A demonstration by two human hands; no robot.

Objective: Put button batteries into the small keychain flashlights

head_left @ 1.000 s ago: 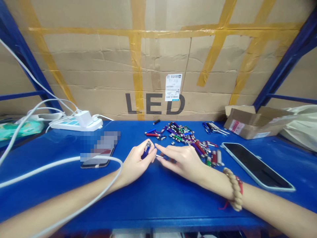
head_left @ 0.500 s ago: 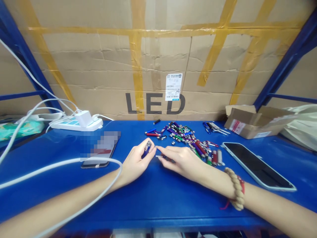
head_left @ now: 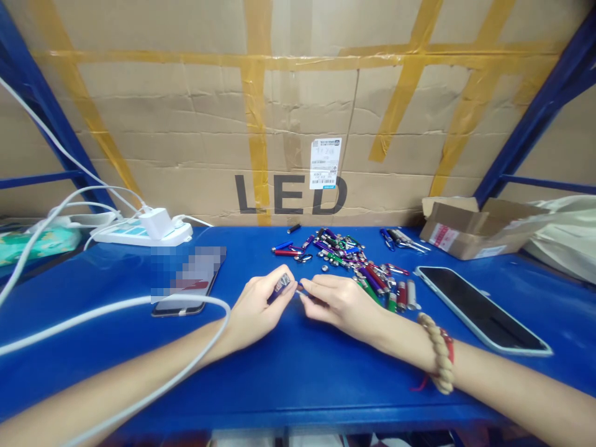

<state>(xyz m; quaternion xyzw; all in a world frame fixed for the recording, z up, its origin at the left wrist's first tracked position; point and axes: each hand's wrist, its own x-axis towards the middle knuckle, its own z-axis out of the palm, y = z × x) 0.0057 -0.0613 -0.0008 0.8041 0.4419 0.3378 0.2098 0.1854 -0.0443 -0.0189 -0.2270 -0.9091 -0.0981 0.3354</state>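
Note:
My left hand (head_left: 257,308) rests on the blue table (head_left: 298,372) with its fingers closed round a small blue keychain flashlight (head_left: 281,285), whose open silver end points to the right. My right hand (head_left: 341,303) lies just right of it, fingertips pinched on a tiny part (head_left: 300,290) that I cannot make out, held at the flashlight's open end. The two hands almost touch. A beaded bracelet (head_left: 437,360) sits on my right wrist. Behind my right hand lies a pile of small coloured flashlights (head_left: 358,261).
A phone (head_left: 479,308) lies screen-up at the right, another phone (head_left: 186,285) at the left under a white cable (head_left: 116,310). A power strip (head_left: 142,231) sits back left, an open cardboard box (head_left: 475,234) back right. A large "LED" carton (head_left: 298,112) forms the back wall.
My right hand's stretched fingers have curled into a pinch and drawn left to the flashlight's end. My left hand tilted the flashlight down toward the right.

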